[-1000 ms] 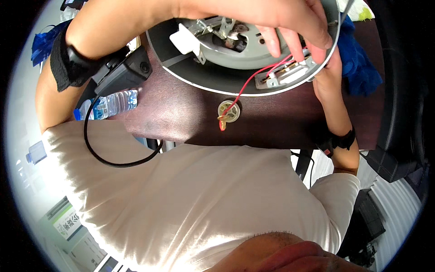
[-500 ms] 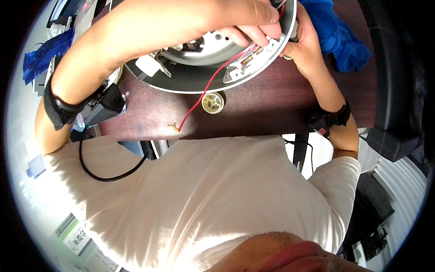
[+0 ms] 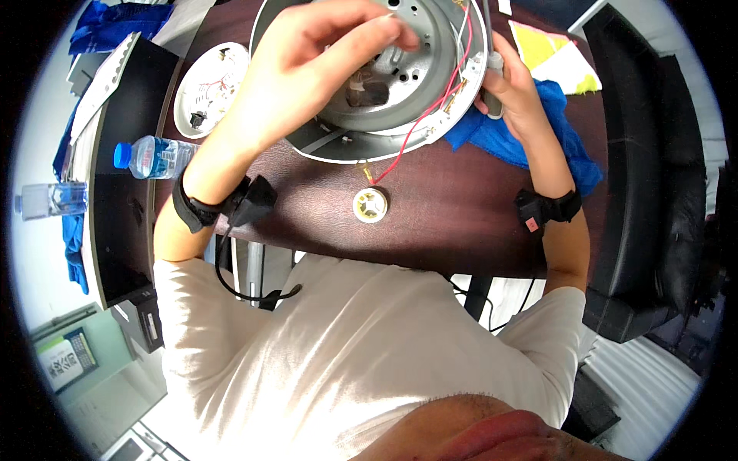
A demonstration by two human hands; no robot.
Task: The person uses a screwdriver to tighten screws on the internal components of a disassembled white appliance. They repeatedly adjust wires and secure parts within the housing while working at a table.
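A round metal appliance housing (image 3: 419, 142), its underside parts exposed, lies tilted at the table's far edge. My right hand (image 3: 513, 88) is closed round a grey handle-like piece on the housing's right side. Above the metal inside hovers my left hand (image 3: 338, 58), fingers loosely bent and apart, with nothing seen in them. A red wire (image 3: 415, 131) runs from the housing's right inner wall over the near rim and ends in a brass terminal (image 3: 367, 175). Just below that end, a small cream round knob (image 3: 370, 205) rests on the table.
Left of the housing is a white round cover (image 3: 192, 100) with small parts and wires in it. A water bottle (image 3: 157, 157) with a blue cap lies beside my left forearm. Under my right wrist spreads a blue cloth (image 3: 565, 127); a yellow-and-white cloth (image 3: 557, 61) lies beyond it.
My left hand has come away from the wires at the right inner wall, moving left. The view has shifted, showing more of the housing and the white cover.
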